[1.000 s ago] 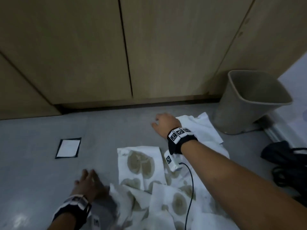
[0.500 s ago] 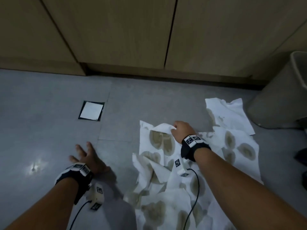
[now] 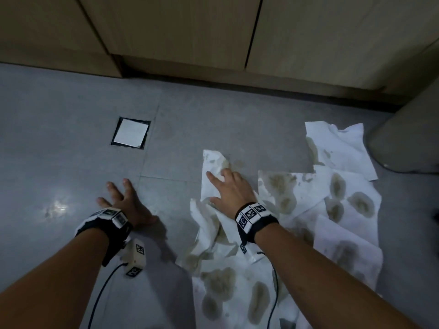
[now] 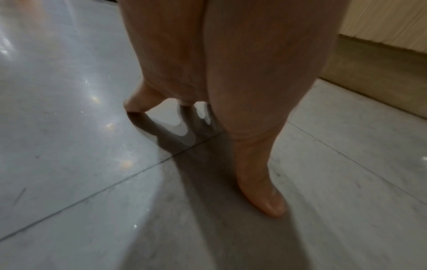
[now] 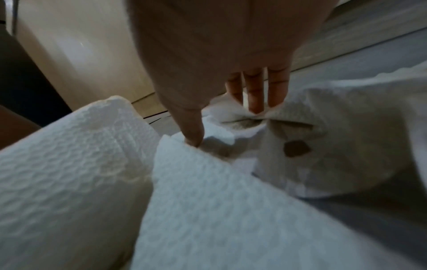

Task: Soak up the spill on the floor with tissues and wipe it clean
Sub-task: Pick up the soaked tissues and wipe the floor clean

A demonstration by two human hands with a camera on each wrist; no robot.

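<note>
Grey floor tiles run up to a row of wooden cabinets, and a spread of white tissues, blotched brown where they have drunk up the spill, lies toward the floor's right side, reaching close to a grey bin at the right edge. The right hand rests flat on the leftmost sheet with its fingers spread; the right wrist view shows the fingertips pressing into bunched paper rather than pinching it. The left hand is planted on bare tile, fingers splayed, gripping nothing, well apart from the tissues.

Faint brown smears show on the tile just beyond the fingertips, so the floor is not yet clean. The sodden sheets look weak: a hard push could tear them or drag stain onto clean tile. Bunching could also lift paper off wet patches. A square floor plate sits further left.
</note>
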